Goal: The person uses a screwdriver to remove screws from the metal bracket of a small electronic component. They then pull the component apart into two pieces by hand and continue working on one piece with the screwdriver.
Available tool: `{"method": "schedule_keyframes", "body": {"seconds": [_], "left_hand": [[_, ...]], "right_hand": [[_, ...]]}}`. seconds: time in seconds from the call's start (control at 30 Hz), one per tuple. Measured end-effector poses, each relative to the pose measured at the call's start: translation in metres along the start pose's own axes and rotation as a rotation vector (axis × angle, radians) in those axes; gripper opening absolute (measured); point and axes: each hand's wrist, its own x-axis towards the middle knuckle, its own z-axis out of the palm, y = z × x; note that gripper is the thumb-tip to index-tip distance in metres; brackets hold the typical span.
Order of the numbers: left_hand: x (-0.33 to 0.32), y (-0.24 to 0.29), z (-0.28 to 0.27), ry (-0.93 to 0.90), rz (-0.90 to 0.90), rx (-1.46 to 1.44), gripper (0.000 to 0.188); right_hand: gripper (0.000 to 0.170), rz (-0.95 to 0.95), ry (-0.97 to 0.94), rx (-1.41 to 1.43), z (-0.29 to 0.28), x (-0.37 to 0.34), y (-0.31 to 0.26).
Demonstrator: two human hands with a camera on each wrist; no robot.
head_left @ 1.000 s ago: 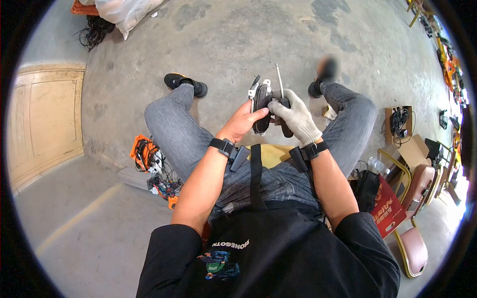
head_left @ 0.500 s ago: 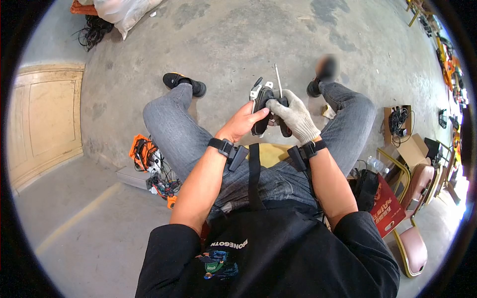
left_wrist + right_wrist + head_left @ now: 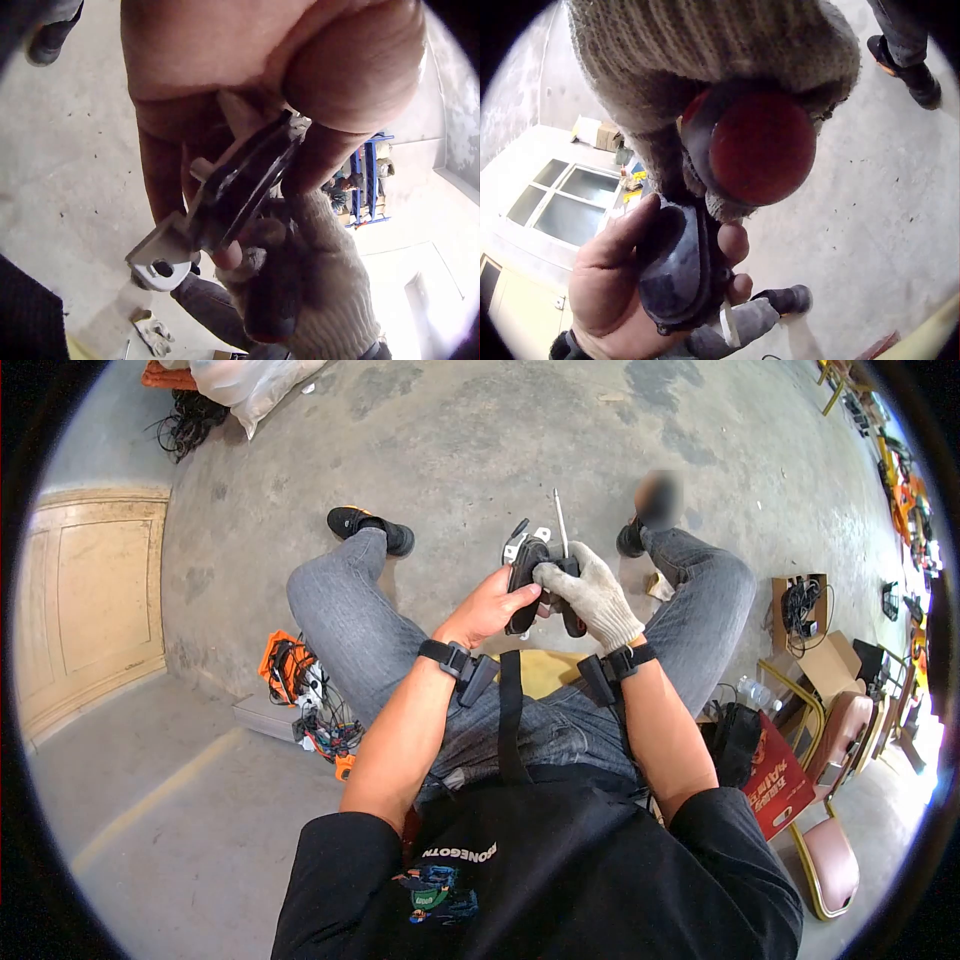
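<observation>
Above the concrete floor (image 3: pixel 480 440), between the legs (image 3: pixel 340 610), the bare left hand (image 3: pixel 482 610) has its fingers gripping a black housing (image 3: pixel 673 262) with a pale bracket (image 3: pixel 159 246). The gloved right hand (image 3: pixel 602 600) has its fingers wrapped round a screwdriver (image 3: pixel 763 146), shaft pointing away from the body.

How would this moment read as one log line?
left hand: bare, holds black part | right hand: gloved, holds screwdriver | screwdriver tip: clear of part
</observation>
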Motion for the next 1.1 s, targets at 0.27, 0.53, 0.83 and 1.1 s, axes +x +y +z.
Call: {"method": "schedule_keyframes", "body": {"seconds": [0.27,0.53,0.83,1.1], "left_hand": [[0.0,0.003,0.001,-0.003,0.009,0.008,0.029],[-0.003,0.003,0.001,0.012,-0.02,0.004,0.034],[0.001,-0.004,-0.004,-0.037,0.033,-0.045,0.034],[-0.004,0.006,-0.003,-0.176,-0.021,-0.072,0.027]], "right_hand": [[0.042,-0.008,0.006,0.127,-0.002,0.0,0.001],[0.034,-0.017,0.148,0.144,-0.005,0.002,-0.002],[0.03,0.059,0.03,0.124,-0.012,0.001,-0.007],[0.028,0.1,-0.197,0.215,-0.013,-0.002,-0.017]]}}
